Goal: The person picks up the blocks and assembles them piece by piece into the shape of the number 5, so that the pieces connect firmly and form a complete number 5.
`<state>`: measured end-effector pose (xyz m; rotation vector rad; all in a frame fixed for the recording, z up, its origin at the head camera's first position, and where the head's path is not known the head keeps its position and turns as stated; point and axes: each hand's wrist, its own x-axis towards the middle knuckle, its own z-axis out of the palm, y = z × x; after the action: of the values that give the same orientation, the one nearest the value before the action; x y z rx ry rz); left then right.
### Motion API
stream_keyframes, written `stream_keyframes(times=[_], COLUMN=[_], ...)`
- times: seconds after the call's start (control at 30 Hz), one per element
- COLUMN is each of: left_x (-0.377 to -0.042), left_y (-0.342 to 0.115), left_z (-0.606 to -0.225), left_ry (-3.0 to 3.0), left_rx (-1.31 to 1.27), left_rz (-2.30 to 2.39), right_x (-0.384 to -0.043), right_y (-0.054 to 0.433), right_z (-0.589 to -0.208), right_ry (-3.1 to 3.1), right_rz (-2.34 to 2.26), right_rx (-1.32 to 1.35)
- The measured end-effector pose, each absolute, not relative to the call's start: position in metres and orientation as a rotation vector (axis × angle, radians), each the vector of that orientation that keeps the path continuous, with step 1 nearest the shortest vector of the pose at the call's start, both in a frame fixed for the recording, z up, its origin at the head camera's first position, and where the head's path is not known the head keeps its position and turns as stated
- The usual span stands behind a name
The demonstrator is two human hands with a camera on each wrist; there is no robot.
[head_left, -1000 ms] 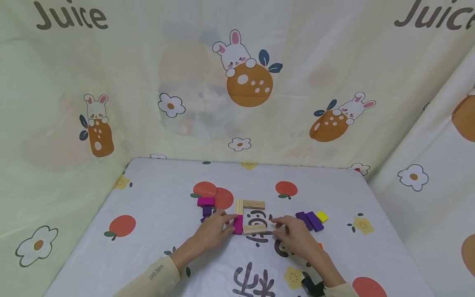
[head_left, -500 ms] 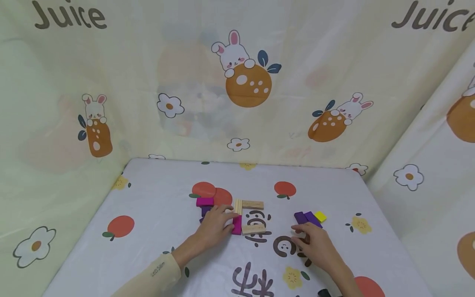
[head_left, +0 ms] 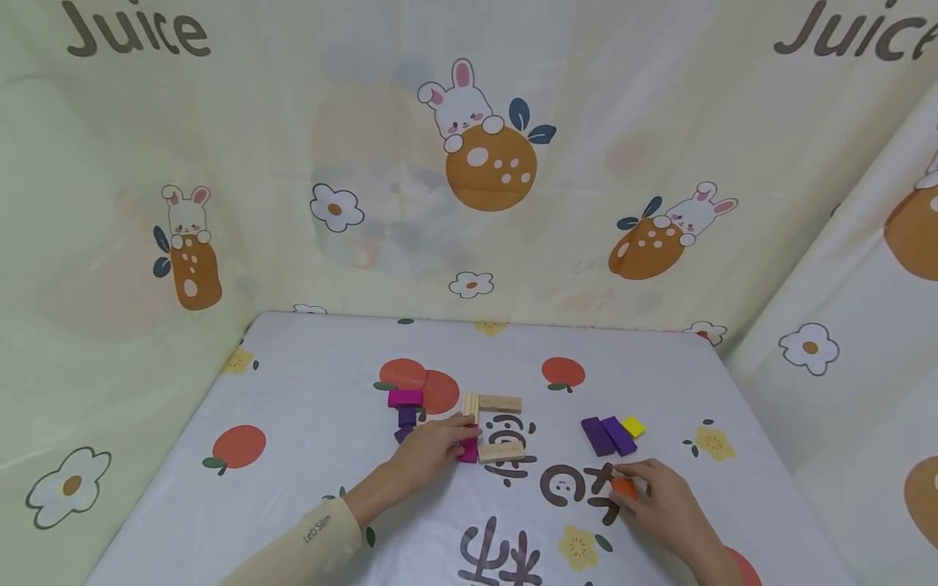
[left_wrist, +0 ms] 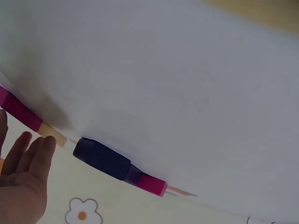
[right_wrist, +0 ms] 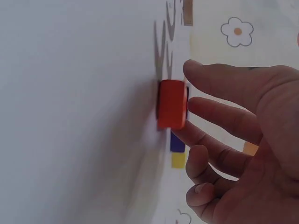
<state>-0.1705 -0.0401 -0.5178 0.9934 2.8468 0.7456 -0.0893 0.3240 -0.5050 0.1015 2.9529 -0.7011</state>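
My left hand (head_left: 428,448) reaches over a magenta block (head_left: 467,452) at the table's middle, its fingers relaxed and touching or just above it; contact is partly hidden. In the left wrist view the fingers lie close to the magenta block (left_wrist: 21,112). At the right, my right hand (head_left: 663,500) is at an orange block (head_left: 624,488), with thumb and fingers spread around it. The right wrist view has the orange block (right_wrist: 171,103) just beyond the loosely extended fingertips, with no clear pinch. Plain wooden blocks (head_left: 501,452) adjoin the magenta one.
Two purple blocks (head_left: 610,437) and a yellow block (head_left: 633,427) lie beyond the right hand. Left of the structure are another magenta block (head_left: 405,398) and dark purple blocks (head_left: 406,417). A patterned cloth covers the table (head_left: 293,391), and a curtain (head_left: 366,268) hangs behind.
The right hand has moved right and nearer the body, from beside the wooden block to the orange block. The left fingers have shifted slightly right, over the magenta block. The blocks keep their places.
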Motion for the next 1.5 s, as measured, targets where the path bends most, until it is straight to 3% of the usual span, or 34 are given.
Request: stream_keyframes(times=[0.7,1.5], left_x=[-0.166,-0.166], left_y=[-0.041,-0.039], left_z=[-0.518,-0.517], left_ry=[2.855,2.868], left_rx=[1.075,1.122], left_rz=[0.53,0.52], right_x=[-0.087,-0.099], right_y=[0.329,0.32], right_z=[-0.511,-0.499], right_ry=[2.899,2.952], right_rz=[-0.703,-0.736], right_rx=[0.207,0.069])
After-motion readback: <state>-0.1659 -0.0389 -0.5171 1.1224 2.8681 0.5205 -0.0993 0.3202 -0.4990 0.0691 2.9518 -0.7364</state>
